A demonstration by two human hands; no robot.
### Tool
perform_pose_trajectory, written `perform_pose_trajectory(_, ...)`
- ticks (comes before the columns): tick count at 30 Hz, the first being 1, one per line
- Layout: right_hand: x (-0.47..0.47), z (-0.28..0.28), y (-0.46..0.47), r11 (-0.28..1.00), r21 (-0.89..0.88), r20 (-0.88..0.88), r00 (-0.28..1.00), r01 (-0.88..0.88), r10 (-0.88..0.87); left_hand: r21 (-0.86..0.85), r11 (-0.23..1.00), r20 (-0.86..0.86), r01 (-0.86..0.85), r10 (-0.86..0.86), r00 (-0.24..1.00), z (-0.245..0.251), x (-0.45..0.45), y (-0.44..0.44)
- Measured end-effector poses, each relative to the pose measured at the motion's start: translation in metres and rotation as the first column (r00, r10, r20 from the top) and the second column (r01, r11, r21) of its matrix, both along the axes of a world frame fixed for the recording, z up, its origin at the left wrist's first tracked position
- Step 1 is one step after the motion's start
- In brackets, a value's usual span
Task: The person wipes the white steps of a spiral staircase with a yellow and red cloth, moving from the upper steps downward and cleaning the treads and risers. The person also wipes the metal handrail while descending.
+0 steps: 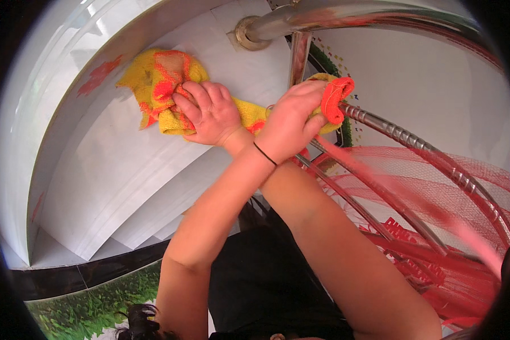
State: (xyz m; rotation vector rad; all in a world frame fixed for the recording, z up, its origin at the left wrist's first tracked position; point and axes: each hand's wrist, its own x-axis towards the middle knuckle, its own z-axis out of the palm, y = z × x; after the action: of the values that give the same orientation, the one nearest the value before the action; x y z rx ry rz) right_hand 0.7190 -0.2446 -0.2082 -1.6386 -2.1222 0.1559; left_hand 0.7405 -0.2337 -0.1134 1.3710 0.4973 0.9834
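Note:
My forearms cross, the left over the right, with a thin black band around my left wrist. My left hand [295, 117], on the right side of the view, grips one end of a yellow and orange terry cloth [180, 72] around a spiral-ribbed metal railing bar [408, 134]. A folded orange edge sticks out past its fingers. On the left side, my right hand [214, 112] holds the bunched other part of the cloth over a white stair tread [123, 170]. Between the hands the cloth stretches across. Its underside is hidden.
A shiny metal handrail [357, 17] curves overhead from a round flange [250, 34]. A metal post [299, 57] stands below it. Red netting [463, 170] hangs among the bars at right. A curved white wall [51, 110] borders the steps, with black edging [119, 263] at lower left.

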Motion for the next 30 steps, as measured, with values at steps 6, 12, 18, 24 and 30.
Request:
perform_pose_trajectory(6,0.000,-0.002,-0.001,0.999,-0.045,0.038,0.999,-0.008,0.009,0.151,0.988,0.178,0.031,-0.058,0.982,0.078,0.024,0.010)
perform_pose_trajectory(12,0.000,-0.003,-0.002,0.999,-0.049,0.019,1.000,-0.014,0.015,0.103,0.975,0.416,-0.195,0.136,0.899,0.163,0.055,-0.007)
perform_pose_trajectory(18,0.000,-0.001,-0.002,0.999,-0.046,0.017,1.000,-0.009,0.010,0.188,0.974,-0.151,-0.129,0.158,0.976,0.026,0.013,-0.007)
perform_pose_trajectory(24,-0.002,0.001,-0.002,0.999,-0.052,0.037,0.999,0.015,-0.013,-0.096,0.920,-0.556,-0.380,0.267,0.787,-0.030,-0.045,0.000)
perform_pose_trajectory(30,0.000,-0.002,-0.002,1.000,-0.024,-0.018,1.000,-0.003,0.003,-0.278,0.916,-0.225,-0.290,0.231,0.946,-0.020,0.025,0.035)
